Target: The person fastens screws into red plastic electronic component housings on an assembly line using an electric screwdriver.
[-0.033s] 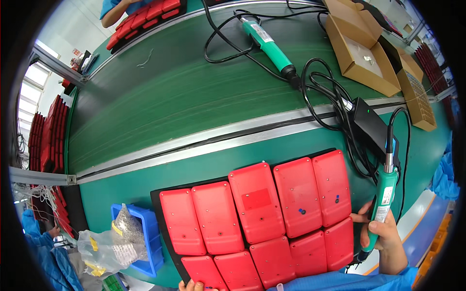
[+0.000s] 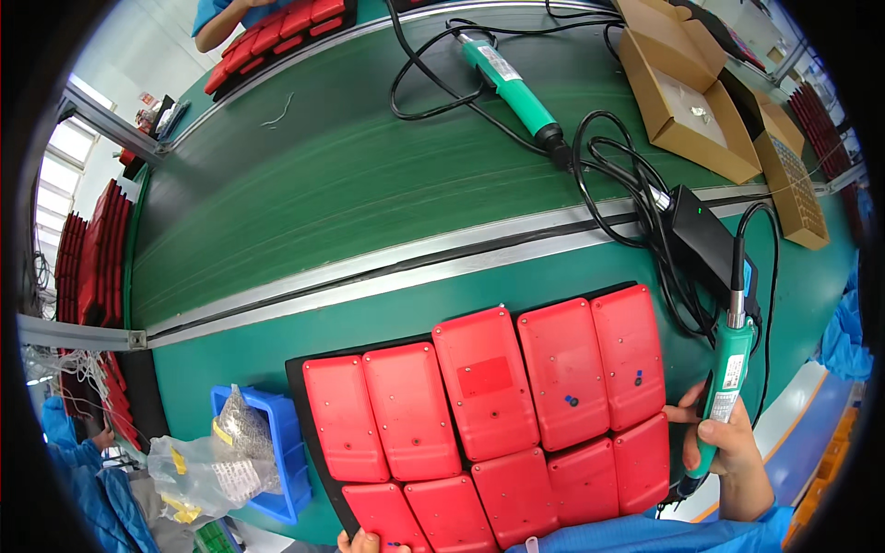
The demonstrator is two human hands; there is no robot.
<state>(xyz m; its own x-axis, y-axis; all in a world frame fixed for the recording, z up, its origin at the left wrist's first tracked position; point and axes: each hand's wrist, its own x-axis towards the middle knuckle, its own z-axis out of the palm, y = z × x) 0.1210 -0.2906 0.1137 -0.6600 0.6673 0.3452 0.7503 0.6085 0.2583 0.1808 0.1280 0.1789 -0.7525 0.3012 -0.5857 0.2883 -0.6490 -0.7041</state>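
Observation:
My right hand (image 2: 730, 444) is wrapped round a green electric screwdriver (image 2: 732, 361), held nearly upright with its bit end low, beside the right edge of the red covers. In front of me lie several red plastic covers (image 2: 483, 385) in two rows on a black tray (image 2: 321, 433). Small screws dot the covers, and small blue bits (image 2: 572, 400) sit on the two right ones of the far row. At the lower edge, my left hand (image 2: 361, 542) shows only its bent fingertips, close together on the near left cover. What they hold, if anything, is hidden.
A blue bin (image 2: 293, 461) with a plastic bag of small metal parts (image 2: 247, 438) stands left. Another green screwdriver (image 2: 516, 92), looped black cables and a black power box (image 2: 705, 235) lie beyond. Cardboard boxes (image 2: 691, 120) sit far right. Another person's arm (image 2: 219, 28) shows far left.

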